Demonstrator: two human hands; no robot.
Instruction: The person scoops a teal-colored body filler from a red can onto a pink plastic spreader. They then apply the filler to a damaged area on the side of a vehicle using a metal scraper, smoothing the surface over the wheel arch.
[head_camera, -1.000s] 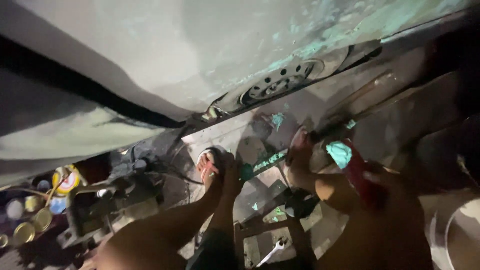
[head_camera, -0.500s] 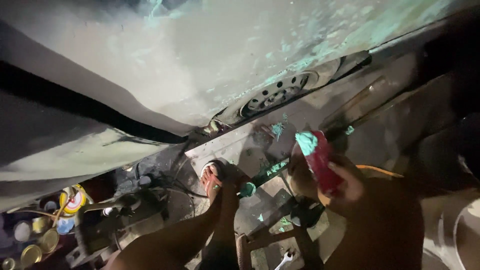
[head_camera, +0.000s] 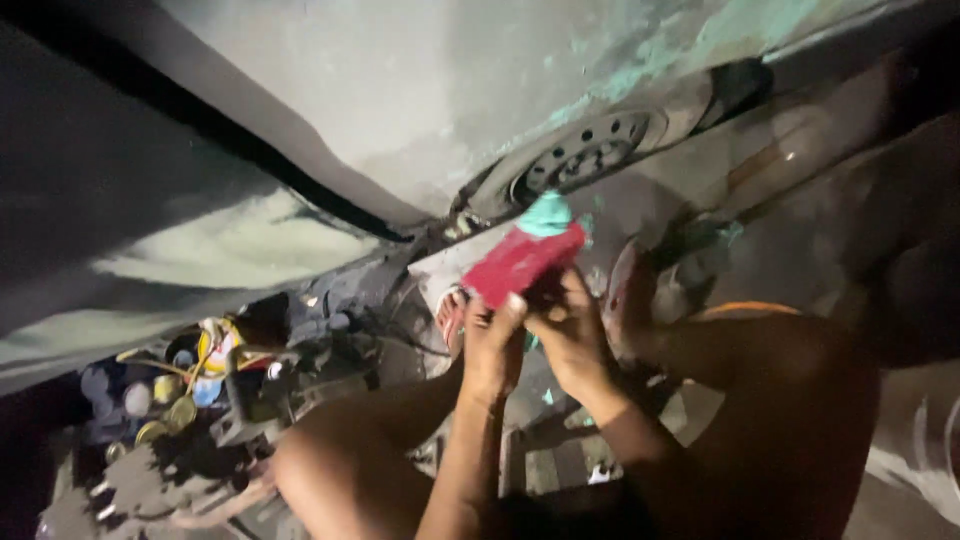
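In a dim workshop, a pale, teal-stained car body panel (head_camera: 420, 110) with a round perforated grille (head_camera: 585, 155) fills the head view, above a cluttered floor with small tins and caps (head_camera: 165, 385) at lower left. The left hand (head_camera: 492, 345) and right hand (head_camera: 570, 335), side by side, together grip a red block with a teal-smeared tip (head_camera: 525, 258), held just below the grille.
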